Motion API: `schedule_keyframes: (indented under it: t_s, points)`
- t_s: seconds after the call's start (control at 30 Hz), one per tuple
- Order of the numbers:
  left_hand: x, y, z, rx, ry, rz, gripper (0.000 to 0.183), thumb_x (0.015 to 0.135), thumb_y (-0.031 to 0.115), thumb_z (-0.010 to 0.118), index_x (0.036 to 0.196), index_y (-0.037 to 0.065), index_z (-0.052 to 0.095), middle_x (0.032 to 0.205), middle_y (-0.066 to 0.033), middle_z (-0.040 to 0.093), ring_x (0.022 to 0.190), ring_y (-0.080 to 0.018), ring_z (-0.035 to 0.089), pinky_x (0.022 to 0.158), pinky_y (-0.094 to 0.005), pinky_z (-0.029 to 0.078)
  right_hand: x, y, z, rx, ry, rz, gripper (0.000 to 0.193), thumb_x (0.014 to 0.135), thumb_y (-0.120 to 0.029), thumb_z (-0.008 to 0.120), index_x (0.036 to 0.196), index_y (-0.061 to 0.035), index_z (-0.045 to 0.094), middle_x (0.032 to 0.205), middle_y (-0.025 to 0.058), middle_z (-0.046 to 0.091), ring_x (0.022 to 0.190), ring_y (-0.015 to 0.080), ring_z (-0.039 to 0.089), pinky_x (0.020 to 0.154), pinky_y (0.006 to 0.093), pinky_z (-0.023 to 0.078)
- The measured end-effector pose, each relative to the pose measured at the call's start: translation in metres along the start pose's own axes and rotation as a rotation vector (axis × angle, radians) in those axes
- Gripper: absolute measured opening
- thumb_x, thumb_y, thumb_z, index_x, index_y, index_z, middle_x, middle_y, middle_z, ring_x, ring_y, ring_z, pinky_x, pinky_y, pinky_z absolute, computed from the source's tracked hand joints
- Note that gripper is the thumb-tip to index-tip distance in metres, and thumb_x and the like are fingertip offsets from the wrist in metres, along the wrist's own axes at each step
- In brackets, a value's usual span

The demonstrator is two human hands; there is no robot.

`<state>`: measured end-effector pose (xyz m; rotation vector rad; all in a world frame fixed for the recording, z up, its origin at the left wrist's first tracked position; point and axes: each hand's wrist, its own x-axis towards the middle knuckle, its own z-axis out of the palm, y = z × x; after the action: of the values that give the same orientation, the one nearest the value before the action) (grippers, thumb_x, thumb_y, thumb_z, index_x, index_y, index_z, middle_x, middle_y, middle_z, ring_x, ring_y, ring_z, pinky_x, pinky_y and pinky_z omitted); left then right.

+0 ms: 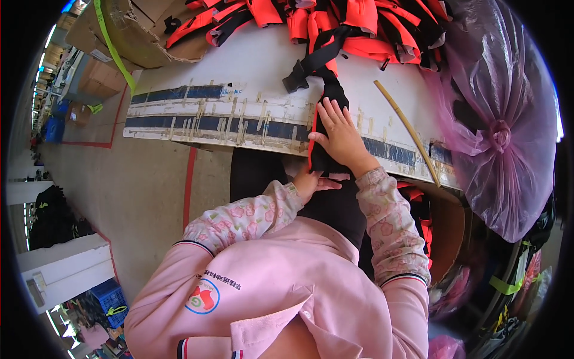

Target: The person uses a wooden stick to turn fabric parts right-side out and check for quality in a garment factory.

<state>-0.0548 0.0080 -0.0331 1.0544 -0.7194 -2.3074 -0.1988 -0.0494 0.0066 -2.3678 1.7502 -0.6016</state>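
Across the near edge of the tabletop (263,60) lies a black strap (335,91) with an orange border, its lower end hanging down over the rim toward the person's lap. On its upper part the right hand (342,134) rests flat, fingers stretched out and thumb apart, pressing rather than gripping. Just below the rim, the left hand (308,184) is at the hanging end; its fingers are partly hidden, so whether it grips cannot be told. Beyond the right hand, a black buckle (295,79) lies on the white surface, close to a pile of orange-and-black pieces (362,18) along the far side. Dark blue bands (239,124) and worn tape run along the near edge, with small blue handwriting by the upper band and more near the right end. White surface reaches left of the strap to a torn carton (143,36); to the right, a thin stick (406,122) slants over the near edge, then a knotted purple bag (502,179) bounds that side. Dark lettering tops a round blue-ringed emblem (206,296) on the pink shirt (263,269).
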Motion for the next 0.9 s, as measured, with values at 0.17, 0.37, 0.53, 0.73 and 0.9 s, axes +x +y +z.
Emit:
schedule_keyframes:
  t_s: [0.17,0.37,0.53,0.73,0.9]
  points:
    - [0.0,0.003,0.003,-0.079,-0.053,-0.009,0.033,0.097,0.013,0.029,0.127,0.008,0.041,0.112,-0.0183,0.059,0.085,-0.0319,0.066,0.08,-0.0426,0.053,-0.037,0.025,-0.071,0.34,0.138,0.31,0.047,0.084,-0.017,0.057,0.128,-0.0046,0.043,0.131,0.0184,0.044,0.122,0.0353,0.041,0.102,0.042,0.031]
    - [-0.004,0.005,0.009,-0.07,-0.053,0.016,0.03,0.096,0.014,0.035,0.121,0.005,0.048,0.11,-0.0166,0.061,0.084,-0.0288,0.066,0.081,-0.0404,0.053,-0.148,0.092,-0.1,-0.611,-0.055,0.622,0.045,0.081,-0.005,0.05,0.125,-0.0101,0.044,0.113,0.0156,0.056,0.1,0.0323,0.057,0.08,0.039,0.048]
    - [-0.001,-0.001,0.003,0.004,-0.087,-0.006,0.029,0.096,0.022,0.04,0.119,0.008,0.051,0.107,-0.0141,0.062,0.086,-0.0256,0.065,0.084,-0.0401,0.05,-0.163,0.091,-0.095,-0.664,-0.004,0.598,0.023,0.083,-0.006,0.049,0.106,-0.0085,0.05,0.094,0.0125,0.055,0.089,0.0307,0.057,0.071,0.0399,0.049]
    - [0.005,-0.014,0.002,-0.022,-0.067,0.035,0.028,0.096,0.022,0.041,0.114,0.006,0.055,0.102,-0.0135,0.065,0.083,-0.0228,0.065,0.082,-0.0381,0.05,-0.194,0.075,-0.103,-0.397,-0.051,0.594,0.019,0.083,-0.003,0.051,0.101,-0.0033,0.05,0.098,0.0183,0.053,0.087,0.0361,0.055,0.069,0.0431,0.048]
    - [0.003,-0.012,0.005,-0.023,-0.07,0.04,0.028,0.096,0.021,0.04,0.112,0.006,0.056,0.102,-0.0134,0.065,0.083,-0.0225,0.065,0.083,-0.0374,0.05,-0.228,0.032,-0.123,0.086,0.077,0.69,0.012,0.09,-0.006,0.047,0.101,-0.0025,0.049,0.083,0.0114,0.057,0.062,0.0214,0.055,0.052,0.0323,0.045]
